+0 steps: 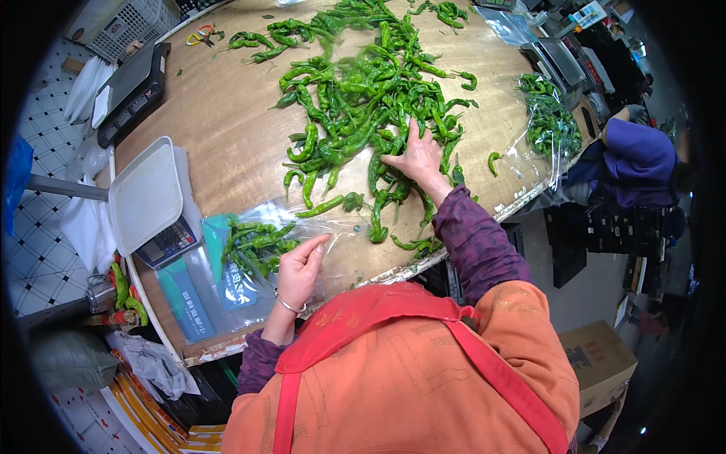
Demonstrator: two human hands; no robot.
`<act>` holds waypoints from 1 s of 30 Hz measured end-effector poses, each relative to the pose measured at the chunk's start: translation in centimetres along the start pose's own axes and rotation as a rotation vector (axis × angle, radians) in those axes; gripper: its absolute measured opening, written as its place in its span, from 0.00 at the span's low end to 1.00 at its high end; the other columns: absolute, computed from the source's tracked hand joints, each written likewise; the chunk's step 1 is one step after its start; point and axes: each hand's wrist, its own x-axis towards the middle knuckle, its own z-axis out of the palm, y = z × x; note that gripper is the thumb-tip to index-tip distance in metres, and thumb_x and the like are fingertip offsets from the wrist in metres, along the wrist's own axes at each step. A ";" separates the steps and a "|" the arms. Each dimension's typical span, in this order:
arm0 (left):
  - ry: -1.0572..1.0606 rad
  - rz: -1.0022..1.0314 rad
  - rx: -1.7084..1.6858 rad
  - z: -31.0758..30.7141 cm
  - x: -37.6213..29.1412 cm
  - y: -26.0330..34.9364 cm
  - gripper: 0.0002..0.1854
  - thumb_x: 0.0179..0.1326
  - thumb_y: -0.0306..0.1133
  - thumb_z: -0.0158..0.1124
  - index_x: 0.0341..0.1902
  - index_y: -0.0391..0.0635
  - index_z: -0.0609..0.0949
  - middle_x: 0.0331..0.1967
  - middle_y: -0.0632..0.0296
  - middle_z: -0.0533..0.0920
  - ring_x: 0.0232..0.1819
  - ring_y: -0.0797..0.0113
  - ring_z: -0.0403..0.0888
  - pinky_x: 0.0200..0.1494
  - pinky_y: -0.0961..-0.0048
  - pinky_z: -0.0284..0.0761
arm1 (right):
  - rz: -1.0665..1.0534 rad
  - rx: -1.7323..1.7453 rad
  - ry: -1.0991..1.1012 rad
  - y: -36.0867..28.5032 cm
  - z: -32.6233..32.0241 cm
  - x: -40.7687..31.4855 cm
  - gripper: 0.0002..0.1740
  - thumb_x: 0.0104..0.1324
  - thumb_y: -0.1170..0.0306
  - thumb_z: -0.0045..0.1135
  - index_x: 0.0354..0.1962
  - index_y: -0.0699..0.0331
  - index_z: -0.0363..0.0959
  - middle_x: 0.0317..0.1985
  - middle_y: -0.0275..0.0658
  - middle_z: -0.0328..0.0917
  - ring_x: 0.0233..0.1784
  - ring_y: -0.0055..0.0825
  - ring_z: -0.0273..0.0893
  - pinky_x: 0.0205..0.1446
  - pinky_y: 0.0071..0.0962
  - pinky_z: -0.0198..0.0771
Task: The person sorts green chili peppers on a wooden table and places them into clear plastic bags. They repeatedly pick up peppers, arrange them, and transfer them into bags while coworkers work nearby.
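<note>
A large heap of long, wrinkled green peppers (pixel 363 91) is spread over the wooden tabletop (pixel 227 130). My right hand (pixel 420 159) reaches onto the near right part of the heap, thumb and fingers apart, fingertips among the peppers. No pepper is plainly held in it. Closer to me, my left hand (pixel 303 264) pinches the edge of a clear plastic bag (pixel 238 289) with printed blue and teal panels. This bag lies flat, with a bunch of green peppers (pixel 258 241) inside. Under and beside it are flat printed bags (pixel 184 306).
At the left edge stand a scale with a white tray (pixel 147 190) and a black scale (pixel 136 85). Scissors with red and yellow handles (pixel 199 37) lie farther back. On the right are a filled bag of peppers (pixel 550 119) and a person in purple (pixel 638 159).
</note>
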 end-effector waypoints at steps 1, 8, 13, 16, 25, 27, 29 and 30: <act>0.005 -0.003 0.001 0.0 -0.1 0.1 0.12 0.68 0.29 0.57 0.50 0.41 0.83 0.20 0.77 0.72 0.21 0.86 0.62 0.22 0.83 0.58 | 0.038 0.022 -0.055 0.2 -0.1 0.4 0.68 0.42 0.40 0.72 0.71 0.60 0.42 0.59 0.60 0.62 0.57 0.51 0.71 0.56 0.45 0.71; 0.080 0.013 0.071 -1.2 -1.6 -0.1 0.11 0.67 0.28 0.58 0.50 0.40 0.83 0.19 0.76 0.71 0.20 0.86 0.61 0.22 0.84 0.56 | 0.178 0.128 -0.243 4.6 0.9 2.7 0.68 0.44 0.42 0.72 0.72 0.60 0.39 0.57 0.55 0.69 0.56 0.47 0.74 0.56 0.44 0.71; 0.098 0.053 0.154 -0.7 -1.8 0.0 0.11 0.64 0.27 0.60 0.48 0.41 0.84 0.18 0.74 0.72 0.21 0.85 0.62 0.23 0.81 0.60 | 0.157 0.078 -0.185 2.4 0.9 2.0 0.68 0.42 0.43 0.73 0.71 0.60 0.41 0.56 0.56 0.71 0.58 0.48 0.72 0.60 0.42 0.69; 0.163 0.143 0.185 -0.7 -1.9 -0.2 0.11 0.63 0.25 0.60 0.48 0.42 0.84 0.17 0.72 0.72 0.20 0.85 0.62 0.22 0.81 0.59 | 0.140 0.241 -0.189 4.0 0.6 2.9 0.66 0.41 0.50 0.73 0.71 0.65 0.42 0.55 0.54 0.74 0.58 0.42 0.74 0.61 0.33 0.69; 0.246 0.150 0.307 0.3 -2.7 1.3 0.15 0.56 0.22 0.60 0.48 0.40 0.83 0.19 0.63 0.76 0.18 0.81 0.67 0.22 0.78 0.65 | 0.107 1.489 -0.418 7.2 -5.6 3.2 0.29 0.53 0.73 0.64 0.53 0.67 0.65 0.38 0.40 0.78 0.34 0.27 0.79 0.37 0.29 0.80; 0.248 0.230 0.377 0.5 -2.1 1.8 0.14 0.56 0.21 0.59 0.46 0.41 0.84 0.23 0.59 0.77 0.20 0.75 0.71 0.24 0.76 0.67 | 0.081 1.623 -0.472 7.8 -5.3 4.8 0.22 0.55 0.72 0.62 0.48 0.67 0.69 0.36 0.38 0.78 0.34 0.27 0.80 0.39 0.29 0.80; 0.247 0.268 0.443 0.7 -1.4 1.8 0.12 0.56 0.22 0.60 0.44 0.41 0.84 0.23 0.58 0.77 0.21 0.71 0.73 0.25 0.74 0.68 | 0.052 1.704 -0.563 8.7 -4.8 5.0 0.26 0.56 0.69 0.59 0.53 0.68 0.68 0.42 0.42 0.78 0.39 0.30 0.81 0.45 0.30 0.79; 0.257 0.274 0.446 0.7 -1.1 1.8 0.11 0.57 0.23 0.61 0.43 0.41 0.84 0.23 0.58 0.76 0.21 0.70 0.73 0.26 0.74 0.68 | 0.010 1.779 -0.596 7.5 -5.4 4.1 0.28 0.57 0.68 0.58 0.56 0.69 0.67 0.44 0.44 0.78 0.41 0.31 0.80 0.46 0.30 0.79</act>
